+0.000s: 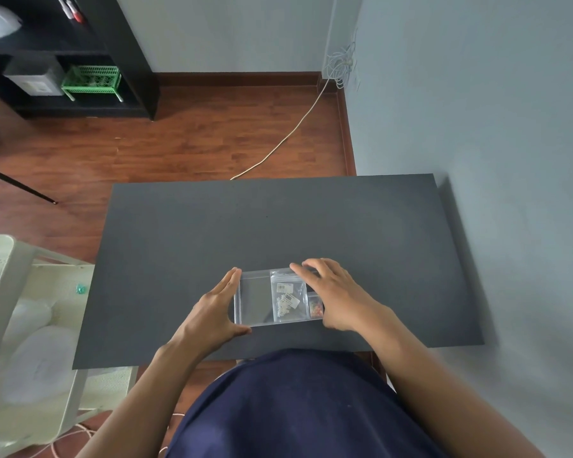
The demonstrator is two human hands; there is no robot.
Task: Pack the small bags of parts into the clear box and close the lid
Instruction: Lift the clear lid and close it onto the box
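Observation:
The clear box (253, 297) lies flat near the front edge of the dark table (278, 226). Inside its right half sits a small bag of white parts (286, 300) with white labels. A smaller bag of red and orange parts (315, 307) lies at the box's right end. My left hand (214, 312) presses flat against the box's left side, thumb at the front corner. My right hand (333, 292) rests over the right end, fingers spread across the top and the back edge. I cannot tell whether the lid is down.
A cream plastic cart (24, 325) stands close to the table's left side. The grey wall (510, 160) runs along the table's right edge. A white cable (288, 133) trails over the wood floor behind, and a black shelf (80, 54) stands far left.

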